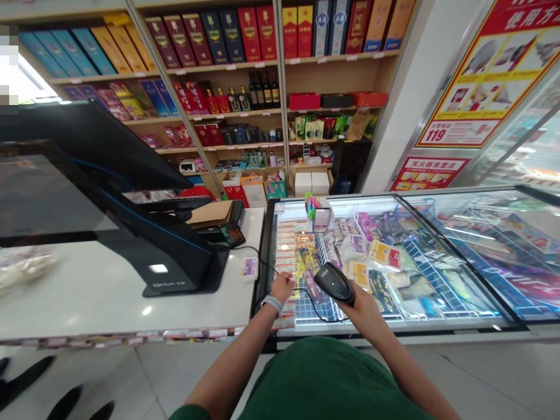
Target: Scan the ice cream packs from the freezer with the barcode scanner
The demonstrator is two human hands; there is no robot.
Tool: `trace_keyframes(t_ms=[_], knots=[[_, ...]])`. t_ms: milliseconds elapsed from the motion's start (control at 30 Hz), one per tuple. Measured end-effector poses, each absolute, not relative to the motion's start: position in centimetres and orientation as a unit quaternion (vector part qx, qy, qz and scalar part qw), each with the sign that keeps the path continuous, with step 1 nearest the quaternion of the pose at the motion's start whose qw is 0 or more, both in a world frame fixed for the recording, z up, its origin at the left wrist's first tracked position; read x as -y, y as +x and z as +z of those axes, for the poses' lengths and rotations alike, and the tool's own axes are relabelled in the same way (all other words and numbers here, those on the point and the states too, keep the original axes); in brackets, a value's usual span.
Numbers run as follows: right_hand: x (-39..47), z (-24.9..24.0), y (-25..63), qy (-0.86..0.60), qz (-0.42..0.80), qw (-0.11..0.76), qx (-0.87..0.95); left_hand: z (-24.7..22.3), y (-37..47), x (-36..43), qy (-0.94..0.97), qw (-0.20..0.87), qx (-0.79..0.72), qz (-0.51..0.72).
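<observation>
The right hand (359, 300) holds a black scanner (335, 283) over the glass-topped freezer (472, 335).

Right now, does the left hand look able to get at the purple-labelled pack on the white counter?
Probably yes: the pack lies uncovered on the counter, just left of the left hand. The black cable appears to be in that grip, so it may need letting go.

We've got 2 bare hands (L (282, 286), R (362, 306)), 1 blk. plastic handheld scanner (333, 282), 1 white-and-purple pack (249, 268) on the white ctr. (109, 309) We also count 4 tall dk. bottles (267, 93), 2 plain white boxes (303, 184), 2 red-and-yellow posters (490, 87).
</observation>
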State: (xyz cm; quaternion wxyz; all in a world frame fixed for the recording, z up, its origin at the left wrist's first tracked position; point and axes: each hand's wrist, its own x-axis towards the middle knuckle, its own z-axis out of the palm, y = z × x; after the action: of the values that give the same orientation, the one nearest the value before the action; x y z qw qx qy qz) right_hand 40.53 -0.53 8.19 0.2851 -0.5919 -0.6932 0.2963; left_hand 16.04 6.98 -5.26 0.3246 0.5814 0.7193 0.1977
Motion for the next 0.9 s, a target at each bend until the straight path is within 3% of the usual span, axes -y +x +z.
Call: trace_keyframes(t_ms=[633,900], knots=[[0.6,8.0,40.4,-0.588,0.293,0.281,0.699,-4.5,10.6,-6.7,0.594,0.038,-0.795,0.114],[0.6,7.7,40.5,-0.586,0.288,0.275,0.706,-5.0,8.3,-7.4,0.568,0.069,-0.820,0.022]])
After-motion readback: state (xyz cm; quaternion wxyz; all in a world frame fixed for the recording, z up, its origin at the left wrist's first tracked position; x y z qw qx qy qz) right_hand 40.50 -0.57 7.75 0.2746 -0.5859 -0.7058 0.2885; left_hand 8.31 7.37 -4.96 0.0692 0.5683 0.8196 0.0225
